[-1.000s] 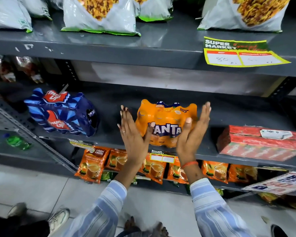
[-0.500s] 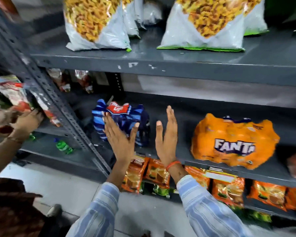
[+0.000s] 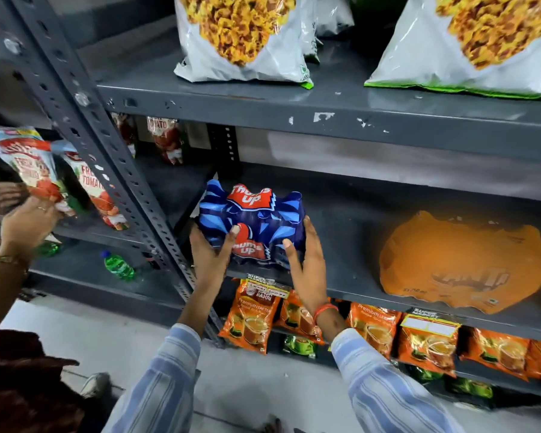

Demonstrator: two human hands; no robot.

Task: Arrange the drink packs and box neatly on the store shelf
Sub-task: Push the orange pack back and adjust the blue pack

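Blue Thums Up pack on grey shelf, left hand and right hand fingers clasping its sides, orange Fanta pack well right

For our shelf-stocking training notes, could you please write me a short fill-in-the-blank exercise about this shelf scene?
1. Both hands, the left hand and the right hand, hold the ____ drink pack.
2. The orange drink pack lies to the ____ of the blue one.
3. The tea packets hang ____ the drink shelf.

Missing words: blue; right; below
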